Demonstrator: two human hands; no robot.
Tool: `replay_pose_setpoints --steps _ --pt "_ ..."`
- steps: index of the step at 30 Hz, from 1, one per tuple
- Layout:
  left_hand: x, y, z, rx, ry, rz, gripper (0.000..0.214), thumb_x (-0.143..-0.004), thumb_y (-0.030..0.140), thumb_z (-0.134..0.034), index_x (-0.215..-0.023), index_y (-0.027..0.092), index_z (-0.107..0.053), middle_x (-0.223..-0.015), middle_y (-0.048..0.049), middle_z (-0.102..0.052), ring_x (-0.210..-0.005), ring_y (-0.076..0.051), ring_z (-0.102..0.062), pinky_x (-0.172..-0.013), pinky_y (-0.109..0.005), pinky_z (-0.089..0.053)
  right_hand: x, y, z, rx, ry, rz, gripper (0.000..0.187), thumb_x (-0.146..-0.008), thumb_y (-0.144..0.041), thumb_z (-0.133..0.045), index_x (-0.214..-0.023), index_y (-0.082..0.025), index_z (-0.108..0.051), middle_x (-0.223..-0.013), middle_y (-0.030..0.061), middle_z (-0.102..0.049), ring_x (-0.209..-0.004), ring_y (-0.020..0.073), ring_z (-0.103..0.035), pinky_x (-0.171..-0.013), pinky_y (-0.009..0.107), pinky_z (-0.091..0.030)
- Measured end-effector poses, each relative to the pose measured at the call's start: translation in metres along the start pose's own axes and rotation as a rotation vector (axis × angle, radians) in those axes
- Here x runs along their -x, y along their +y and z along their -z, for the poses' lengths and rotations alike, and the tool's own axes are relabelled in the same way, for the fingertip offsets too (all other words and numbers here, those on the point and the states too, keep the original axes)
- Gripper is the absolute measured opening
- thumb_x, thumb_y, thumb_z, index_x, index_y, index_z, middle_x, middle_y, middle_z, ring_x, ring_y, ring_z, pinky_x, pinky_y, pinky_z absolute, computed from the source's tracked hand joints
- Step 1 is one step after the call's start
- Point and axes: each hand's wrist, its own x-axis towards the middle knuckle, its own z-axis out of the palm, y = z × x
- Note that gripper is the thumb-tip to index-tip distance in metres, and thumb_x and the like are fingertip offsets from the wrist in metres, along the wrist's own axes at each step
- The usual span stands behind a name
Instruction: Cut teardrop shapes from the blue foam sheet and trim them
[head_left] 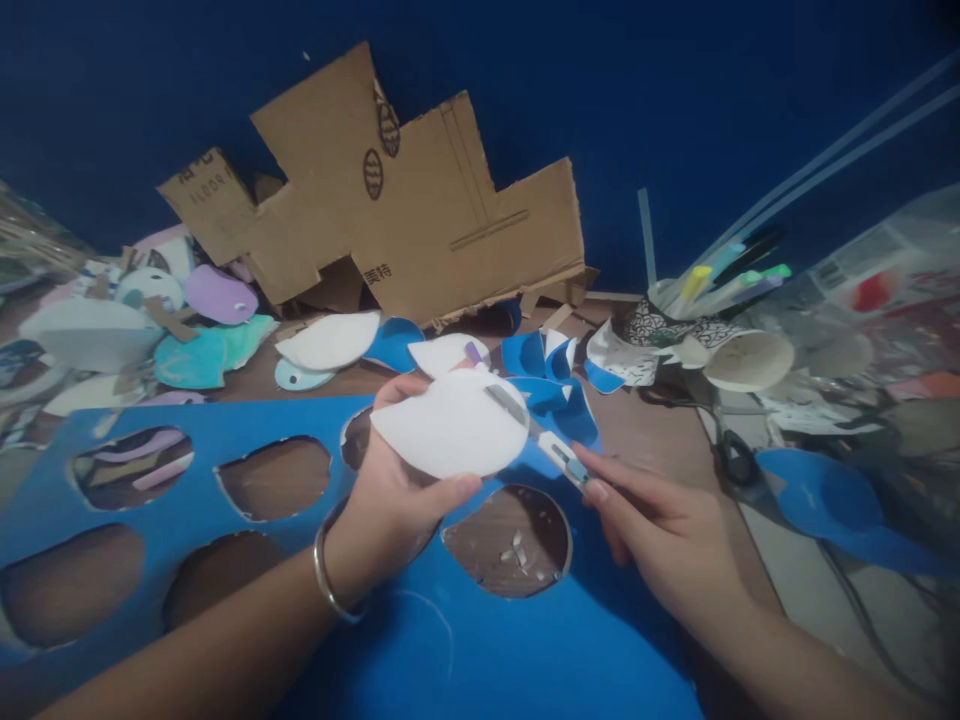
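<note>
the left hand (390, 490) grips a white teardrop-shaped cutout (450, 425), thumb below and fingers behind, holding it up over a big blue sheet (465, 650) cut with round holes. the right hand (660, 535) is closed on a craft knife (540, 435), its blade lying against the cutout's upper right edge. behind stands a notched cardboard piece (405, 200); a cup of pens (675, 330) lies tipped at the right.

Flattened cardboard box (405, 200) leans vs dark-blue wall (675, 80); pastel cut-outs (202, 330) piled far L; blue offcuts (555, 365) mid-table; at R, markers (697, 282) in patterned cup (652, 325); white paper cup (750, 360) on its side beside it.
</note>
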Motion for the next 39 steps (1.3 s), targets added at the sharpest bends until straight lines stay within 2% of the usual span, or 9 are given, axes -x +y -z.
replay_pose_setpoints --steps 11,18,23,27,39 --pt "-0.0017 0.0024 -0.0051 0.062 0.062 -0.003 0.062 -0.059 0.005 -0.073 -0.106 0.029 -0.04 -0.128 -0.0033 -0.049 -0.113 -0.025 -0.05 -0.076 -0.029 -0.053 -0.0002 -0.0017 -0.0005 -0.01 0.013 -0.009 0.028 -0.078 -0.033 -0.062 -0.104 -0.027 -0.071 -0.041 -0.0053 -0.046 -0.035 0.0093 -0.047 -0.036 0.021 -0.041" --pt "-0.0011 -0.0006 0.0001 0.038 -0.002 0.003 0.065 -0.062 0.005 -0.073 -0.11 0.03 -0.037 -0.128 -0.0052 -0.049 -0.11 -0.025 -0.054 -0.075 -0.03 -0.054 -0.0011 -0.0027 0.0007 0.028 0.006 0.013 0.027 -0.079 -0.032 -0.061 -0.103 -0.028 -0.071 -0.041 -0.0053 -0.046 -0.036 0.009 -0.046 -0.036 0.021 -0.04" --pt "-0.0006 -0.0014 0.0008 0.04 -0.008 0.0 0.067 -0.061 0.003 -0.073 -0.11 0.03 -0.036 -0.128 -0.0055 -0.049 -0.109 -0.025 -0.054 -0.074 -0.029 -0.055 -0.0005 -0.0025 0.0001 0.059 0.023 0.051 0.028 -0.079 -0.033 -0.061 -0.104 -0.028 -0.07 -0.04 -0.0052 -0.046 -0.037 0.0098 -0.047 -0.038 0.022 -0.041" --pt "0.0 -0.001 -0.0003 0.044 -0.002 0.011 0.064 -0.063 0.004 -0.072 -0.109 0.031 -0.037 -0.128 -0.0039 -0.049 -0.109 -0.024 -0.054 -0.075 -0.029 -0.054 0.0005 -0.0019 -0.0003 0.057 0.048 0.015 0.028 -0.079 -0.035 -0.06 -0.104 -0.026 -0.071 -0.039 -0.0053 -0.045 -0.036 0.0107 -0.047 -0.039 0.023 -0.043" --pt "-0.0012 -0.0005 -0.0008 0.055 -0.019 -0.01 0.063 -0.063 0.004 -0.072 -0.11 0.03 -0.038 -0.128 -0.004 -0.049 -0.111 -0.024 -0.053 -0.078 -0.029 -0.053 0.0002 0.0004 0.0004 0.066 0.008 0.055 0.027 -0.08 -0.033 -0.06 -0.106 -0.029 -0.07 -0.04 -0.0052 -0.046 -0.037 0.0091 -0.044 -0.036 0.021 -0.038"
